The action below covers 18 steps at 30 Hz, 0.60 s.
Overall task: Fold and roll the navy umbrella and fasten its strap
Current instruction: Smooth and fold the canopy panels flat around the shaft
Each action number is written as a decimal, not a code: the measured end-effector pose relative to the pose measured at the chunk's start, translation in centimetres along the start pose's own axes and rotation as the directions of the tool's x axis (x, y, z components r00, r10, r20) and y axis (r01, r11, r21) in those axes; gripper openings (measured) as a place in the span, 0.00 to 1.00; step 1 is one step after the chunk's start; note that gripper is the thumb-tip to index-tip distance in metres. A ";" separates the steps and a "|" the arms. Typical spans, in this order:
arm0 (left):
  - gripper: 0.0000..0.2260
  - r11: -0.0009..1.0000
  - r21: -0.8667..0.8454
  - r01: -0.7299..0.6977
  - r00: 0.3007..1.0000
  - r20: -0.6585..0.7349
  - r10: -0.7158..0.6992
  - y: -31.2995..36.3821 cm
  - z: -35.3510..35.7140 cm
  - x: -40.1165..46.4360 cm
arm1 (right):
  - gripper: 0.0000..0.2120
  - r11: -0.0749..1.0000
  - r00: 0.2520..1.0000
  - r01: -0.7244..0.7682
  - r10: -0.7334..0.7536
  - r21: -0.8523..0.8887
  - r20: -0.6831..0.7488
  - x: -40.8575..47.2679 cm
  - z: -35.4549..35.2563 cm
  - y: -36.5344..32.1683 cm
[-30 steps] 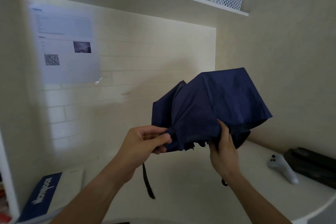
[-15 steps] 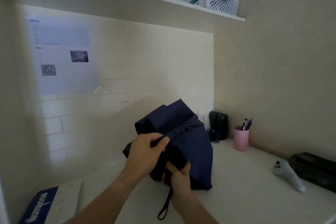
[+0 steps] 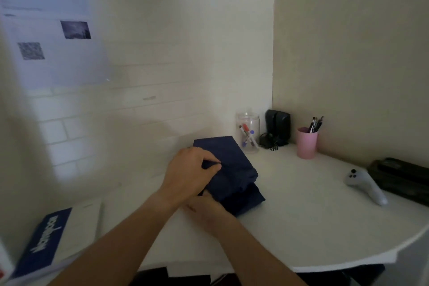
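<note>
Lying on the white curved desk (image 3: 313, 227), the collapsed navy fabric umbrella (image 3: 234, 174) is pinched at a fold by the left hand (image 3: 188, 174), thumb and fingers curled on the cloth. The right hand (image 3: 204, 210) is seen at its near end, partly hidden beneath the left wrist, so its grasp cannot be told. Behind are found a clear marker jar (image 3: 248, 132), a pink pen cup (image 3: 307, 143) and a white controller (image 3: 365, 184).

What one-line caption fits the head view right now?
Both hands, left and right, grip the folded navy umbrella on the white desk.
</note>
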<state>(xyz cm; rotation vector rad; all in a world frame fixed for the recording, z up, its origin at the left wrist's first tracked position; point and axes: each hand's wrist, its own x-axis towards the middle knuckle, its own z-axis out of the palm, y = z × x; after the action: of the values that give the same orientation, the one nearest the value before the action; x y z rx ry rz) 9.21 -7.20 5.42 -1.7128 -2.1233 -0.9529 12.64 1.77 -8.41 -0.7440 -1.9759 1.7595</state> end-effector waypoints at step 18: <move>0.09 0.904 0.206 -0.374 0.889 0.355 0.287 5.6 8.6 -16.4 | 0.25 0.964 0.865 -0.170 0.245 0.202 -0.439 -12.7 -10.5 -0.3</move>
<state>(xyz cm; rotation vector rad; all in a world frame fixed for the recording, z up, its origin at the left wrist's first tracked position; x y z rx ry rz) 20.74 -14.06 -8.52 -2.0997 -1.9214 -0.2897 28.90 2.10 -5.96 -1.2292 -1.4660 1.6332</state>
